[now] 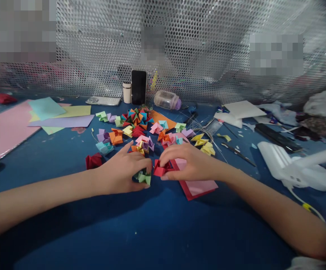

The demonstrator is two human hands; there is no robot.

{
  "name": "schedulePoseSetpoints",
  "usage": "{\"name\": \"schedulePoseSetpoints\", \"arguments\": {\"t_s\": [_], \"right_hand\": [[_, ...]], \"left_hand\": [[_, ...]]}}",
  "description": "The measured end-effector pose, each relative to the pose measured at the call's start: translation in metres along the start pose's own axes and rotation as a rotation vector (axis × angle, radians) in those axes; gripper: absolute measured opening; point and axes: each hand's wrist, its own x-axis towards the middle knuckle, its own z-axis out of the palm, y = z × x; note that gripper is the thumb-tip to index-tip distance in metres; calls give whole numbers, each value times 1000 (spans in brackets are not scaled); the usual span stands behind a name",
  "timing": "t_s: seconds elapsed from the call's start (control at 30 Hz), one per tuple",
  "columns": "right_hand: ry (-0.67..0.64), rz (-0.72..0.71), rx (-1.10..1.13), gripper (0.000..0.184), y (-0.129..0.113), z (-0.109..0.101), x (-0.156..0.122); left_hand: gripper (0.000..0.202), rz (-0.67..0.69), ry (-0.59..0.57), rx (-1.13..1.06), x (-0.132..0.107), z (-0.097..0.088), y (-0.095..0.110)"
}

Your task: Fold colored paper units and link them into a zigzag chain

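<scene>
My left hand (pixel 126 167) has its fingers curled round a light green folded paper piece (pixel 144 177) low over the blue table. Facing it, my right hand (pixel 189 163) pinches a red folded paper piece (pixel 160 168) between thumb and fingers. Beneath the right hand lie pink paper (pixel 201 187) and red paper (pixel 189 195). A dark red folded piece (pixel 93 161) rests left of my left wrist. Just beyond both hands spreads a cluster of folded pieces in several colours, among them an orange one (pixel 116 136) and a light blue one (pixel 105 148).
A multicoloured paper ball (pixel 137 118) sits behind the cluster. Further back stand a phone (pixel 138 87) and a white bottle (pixel 127 93), with a jar (pixel 165 100) on its side. Coloured sheets (pixel 62 123) lie left. Tweezers (pixel 238 154) and a white lamp (pixel 295 168) are right.
</scene>
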Motion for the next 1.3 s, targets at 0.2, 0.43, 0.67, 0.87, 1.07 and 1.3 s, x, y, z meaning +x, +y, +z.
{"name": "schedulePoseSetpoints", "arguments": {"t_s": [0.2,0.43,0.67,0.87,1.07,1.3], "right_hand": [[131,71,74,14,-4,9,3],[253,-47,-173,9,-13,20,2],[157,-68,-458,15,-14,16,-2],[167,-22,-397,14,-10,15,-1],[248,87,-176,15,1,5,-1],[87,217,13,18,3,-5,0]], "left_hand": [[36,-84,121,-7,0,1,0],[28,-54,233,189,1,-7,1],[31,-23,250,234,0,-6,0],[27,-45,207,161,3,3,-3],[26,-66,126,-7,5,11,-7],[33,-66,99,-46,4,9,-6]]}}
